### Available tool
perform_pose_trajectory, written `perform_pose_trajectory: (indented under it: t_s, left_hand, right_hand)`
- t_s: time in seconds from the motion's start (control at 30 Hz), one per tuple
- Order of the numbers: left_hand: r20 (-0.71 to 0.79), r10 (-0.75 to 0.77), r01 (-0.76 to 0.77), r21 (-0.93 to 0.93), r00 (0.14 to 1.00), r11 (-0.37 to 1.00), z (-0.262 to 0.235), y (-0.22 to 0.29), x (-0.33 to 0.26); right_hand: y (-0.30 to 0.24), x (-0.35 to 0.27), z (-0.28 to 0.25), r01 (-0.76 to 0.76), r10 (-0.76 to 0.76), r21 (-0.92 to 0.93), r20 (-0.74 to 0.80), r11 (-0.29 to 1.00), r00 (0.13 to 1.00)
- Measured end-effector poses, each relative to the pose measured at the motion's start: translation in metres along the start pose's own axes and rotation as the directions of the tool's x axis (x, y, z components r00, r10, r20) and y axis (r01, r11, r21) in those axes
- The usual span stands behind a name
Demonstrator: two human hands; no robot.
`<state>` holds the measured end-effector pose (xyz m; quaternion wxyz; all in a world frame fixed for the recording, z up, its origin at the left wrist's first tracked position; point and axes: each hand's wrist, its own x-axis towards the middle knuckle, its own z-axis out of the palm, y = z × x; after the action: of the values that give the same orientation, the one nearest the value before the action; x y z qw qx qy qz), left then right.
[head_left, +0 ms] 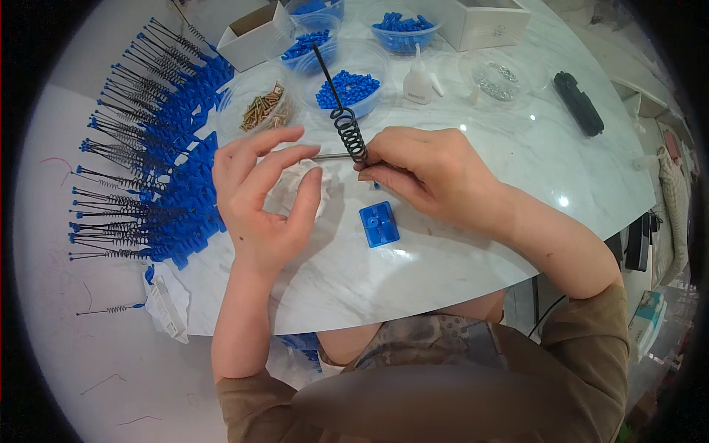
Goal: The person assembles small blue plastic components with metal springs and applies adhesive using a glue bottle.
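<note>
My right hand (432,166) pinches the lower end of a black coil spring (348,133) between thumb and fingers. From the coil's top a straight black rod (326,74) rises, tilted to the left. A thin metal rod (332,156) reaches from the coil's foot toward my left fingertips; I cannot tell whether they touch it. My left hand (262,192) is open, its fingers spread and curved. Behind it lies a crumpled white tissue (295,188), partly hidden. Below my right fingers a square blue plastic piece (379,224) rests on the marble-patterned table (458,258).
Fanned along the left edge lie many blue pieces with black springs (181,177). Farther back stand tubs of brass screws (262,107), small blue parts (348,90) and blue plugs (402,33). A glue bottle (417,83), clear bits (496,80) and a black tool (578,103) are nearby.
</note>
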<state>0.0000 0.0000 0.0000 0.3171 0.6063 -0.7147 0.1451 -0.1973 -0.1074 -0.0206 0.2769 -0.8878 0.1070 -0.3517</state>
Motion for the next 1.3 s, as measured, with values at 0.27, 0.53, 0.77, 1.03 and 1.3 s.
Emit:
perform_pose_trajectory:
  t_s: [0.27, 0.53, 0.77, 1.03, 1.3]
  left_hand:
    - [-0.024, 0.027, -0.032, -0.256, 0.999, 0.966, 0.012, 0.016, -0.002]
    - [0.021, 0.037, -0.029, -0.299, 0.999, 0.954, 0.018, 0.017, -0.004]
    - [0.04, 0.051, -0.034, -0.358, 0.998, 0.933, 0.02, 0.013, -0.008]
    - [0.042, 0.083, -0.063, -0.362, 0.996, 0.93, 0.02, 0.012, -0.007]
    - [0.067, 0.05, -0.021, -0.38, 0.996, 0.925, 0.02, 0.013, -0.007]
  right_hand:
    - [-0.006, 0.001, -0.002, 0.0, 0.0, -0.025, 0.001, 1.0, 1.0]
    - [-0.002, 0.0, -0.003, 0.01, -0.01, -0.006, -0.016, 1.0, 1.0]
    - [-0.001, 0.0, -0.002, 0.004, -0.004, -0.019, -0.006, 1.0, 1.0]
    - [-0.002, 0.0, -0.003, -0.007, 0.007, -0.026, 0.004, 1.0, 1.0]
    - [-0.002, 0.0, -0.004, -0.008, 0.008, -0.033, 0.004, 0.999, 1.0]
